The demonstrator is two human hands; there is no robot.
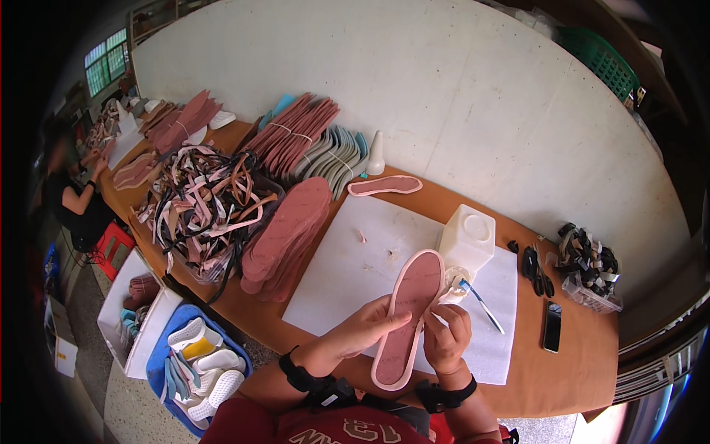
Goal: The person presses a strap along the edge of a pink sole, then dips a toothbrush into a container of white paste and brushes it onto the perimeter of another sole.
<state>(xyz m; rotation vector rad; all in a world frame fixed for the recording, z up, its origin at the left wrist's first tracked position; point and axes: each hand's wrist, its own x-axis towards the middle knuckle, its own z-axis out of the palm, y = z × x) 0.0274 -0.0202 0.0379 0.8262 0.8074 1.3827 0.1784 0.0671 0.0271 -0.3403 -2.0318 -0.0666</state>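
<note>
A brownish-red insole [416, 292] with a pale pink edging around its rim is held upright and slightly tilted before me. My left hand [364, 325] is closed on its left side, thumb flat across its face. At the right edge, my right hand [448, 337] pinches the pale rim with thumb and fingertips. Just beyond the right hand, a brush [484, 307] with a blue and white handle leans in the opening of a white plastic container [468, 235]. Below the hands lies a white foam sheet [340, 255]. Another edged insole [384, 185] rests behind the sheet.
Left of the sheet are stacked red insoles [292, 229] and a heap of strips [203, 203]. Bundled insoles [296, 133] stand behind. Scissors [543, 277], a phone [552, 325] and a plastic box [592, 292] lie right. A blue tub [157, 362] stands lower left; a person [70, 196] sits far left.
</note>
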